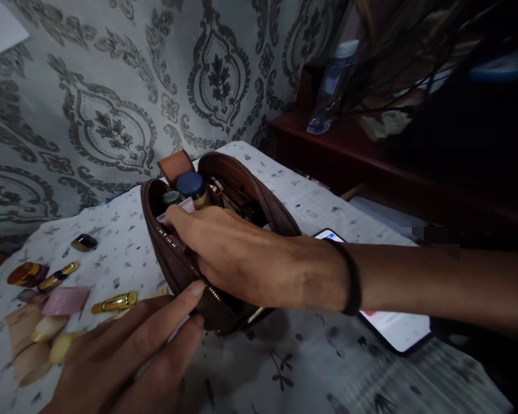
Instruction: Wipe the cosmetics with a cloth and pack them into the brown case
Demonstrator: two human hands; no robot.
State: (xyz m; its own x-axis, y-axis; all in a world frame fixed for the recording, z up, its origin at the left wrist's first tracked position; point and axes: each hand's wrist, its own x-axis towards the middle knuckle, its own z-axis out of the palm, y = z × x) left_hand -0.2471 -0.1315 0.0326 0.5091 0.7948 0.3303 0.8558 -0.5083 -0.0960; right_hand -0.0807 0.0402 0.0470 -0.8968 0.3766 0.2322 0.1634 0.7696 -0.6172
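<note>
A brown zip-up makeup bag (172, 267) lies unzipped on the patterned sheet, packed with cosmetics. My right hand (246, 259) reaches down into it, thumb against a pale pink tube (186, 204); the other fingers are curled inside and mostly hidden. Close to that thumb are a jar with a dark blue lid (190, 184) and a small greenish cap (171, 198). My left hand (142, 345) rests at the bag's near left side, fingers stretched out, the fingertips against the zipped edge.
Left of the bag lie gold lipstick tubes (114, 302), a pink box-like item (66, 301), an amber jar (27, 274) and a dark glossy piece (84, 242). A lit phone (395, 330) lies under my right forearm. A plastic bottle (333, 86) stands on the dark red furniture (293, 129).
</note>
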